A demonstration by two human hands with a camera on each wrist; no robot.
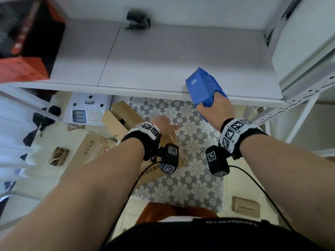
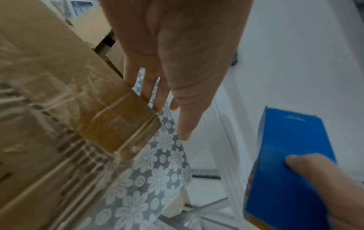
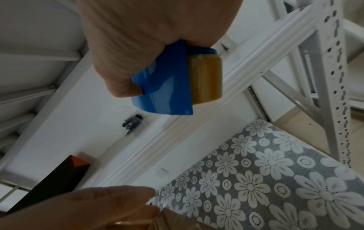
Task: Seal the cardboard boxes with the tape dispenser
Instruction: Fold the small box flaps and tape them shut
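My right hand (image 1: 214,105) grips a blue tape dispenser (image 1: 204,88) and holds it up at the front edge of the white shelf. In the right wrist view the dispenser (image 3: 165,88) carries a brown tape roll (image 3: 206,77). My left hand (image 1: 167,126) is open, with its fingers (image 2: 157,96) straight, just over a cardboard box (image 1: 153,173) on the floral mat. My left arm hides most of that box. The left wrist view shows brown tape across the box's (image 2: 59,101) end, and the dispenser (image 2: 285,155) lies to its right. Whether the fingers touch the box is unclear.
A white metal shelf (image 1: 154,57) spans the view, with a red and black box (image 1: 23,51) at its left and a small black object (image 1: 138,19) at its back. Under it stand a white scale (image 1: 88,109) and open cardboard boxes (image 1: 121,116). Wrapped bundles (image 1: 59,155) lie beside the floral mat (image 1: 192,180).
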